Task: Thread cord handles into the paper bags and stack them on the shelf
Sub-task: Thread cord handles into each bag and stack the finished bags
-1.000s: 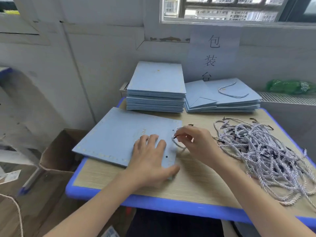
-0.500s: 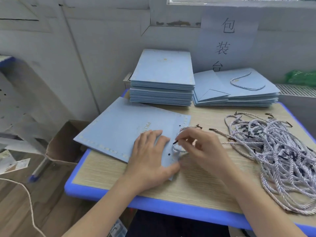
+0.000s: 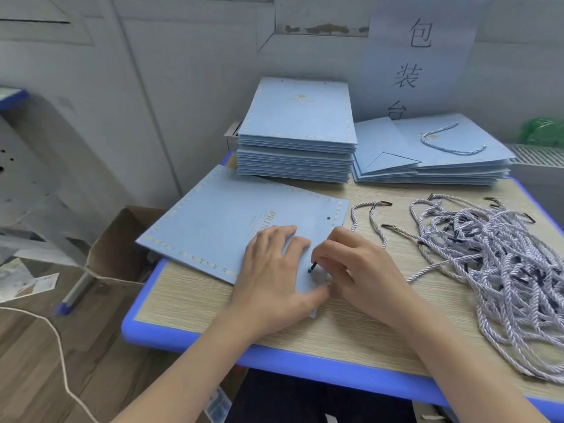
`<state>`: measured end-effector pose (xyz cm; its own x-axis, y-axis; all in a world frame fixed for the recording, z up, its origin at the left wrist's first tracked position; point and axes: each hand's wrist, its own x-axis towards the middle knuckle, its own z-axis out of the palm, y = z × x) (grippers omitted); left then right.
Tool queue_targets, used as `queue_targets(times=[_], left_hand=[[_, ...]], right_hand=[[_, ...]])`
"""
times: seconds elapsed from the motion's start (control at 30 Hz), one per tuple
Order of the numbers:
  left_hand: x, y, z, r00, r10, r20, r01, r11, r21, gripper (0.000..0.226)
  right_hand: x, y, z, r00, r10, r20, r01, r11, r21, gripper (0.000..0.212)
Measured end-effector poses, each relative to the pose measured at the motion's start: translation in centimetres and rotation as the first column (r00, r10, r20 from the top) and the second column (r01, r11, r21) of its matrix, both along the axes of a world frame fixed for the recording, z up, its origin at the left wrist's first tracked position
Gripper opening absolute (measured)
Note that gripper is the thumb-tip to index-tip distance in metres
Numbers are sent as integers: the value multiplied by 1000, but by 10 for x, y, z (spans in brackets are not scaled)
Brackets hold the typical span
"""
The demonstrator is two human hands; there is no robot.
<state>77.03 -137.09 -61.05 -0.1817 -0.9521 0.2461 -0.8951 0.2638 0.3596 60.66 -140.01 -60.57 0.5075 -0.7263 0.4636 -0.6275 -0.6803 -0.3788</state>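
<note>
Dropping from the far hole, the right hand [image 3: 351, 270] now pinches the pale twisted cord's dark tip [image 3: 312, 266] at — apparently — the near hole. Left hand [image 3: 274, 270] lies flat, pressing the flat light-blue paper bag [image 3: 229, 221] on the wood-topped table [image 3: 351, 337] — a tilted tip could miss, creasing paper.

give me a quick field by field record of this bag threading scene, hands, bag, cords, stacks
left hand: flat on the bag, pressing it down
right hand: pinches the cord tip at the near hole
bag being worked: flat, overhanging the table's left edge
far hole: empty
loose cords: heaped at right on the table
plain stack: no handles showing
second stack: cord handle on top
</note>
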Motion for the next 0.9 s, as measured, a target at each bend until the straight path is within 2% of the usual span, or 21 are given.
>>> queue_targets(times=[0.13, 0.43, 0.63, 0.7, 0.8, 0.9], left_hand=[[2, 1, 1, 1000, -9, -8, 9, 1000, 3, 79], [1, 0, 1, 998, -17, -57, 18, 1000, 1, 77], [2, 0, 1, 989, -31, -145, 24, 998, -51, 67], [3, -1, 2, 974, -31, -226, 21, 999, -47, 62], [9, 1, 5, 911, -13, -412, 5, 1000, -20, 45], [13, 1, 6, 855, 17, -519, -41, 999, -35, 31]], right_hand=[[5, 2, 1, 998, 19, -60, -22, 998, -59, 23], [5, 2, 2, 998, 22, -55, -25, 997, -68, 23], [6, 0, -1, 992, 103, -77, -103, 995, 11, 41], [3, 0, -1, 999, 49, 10, -49, 999, -1, 43], [-1, 0, 7, 971, -60, 231, 62, 998, -1, 24], [-2, 5, 11, 956, -97, 276, 87, 995, 46, 7]])
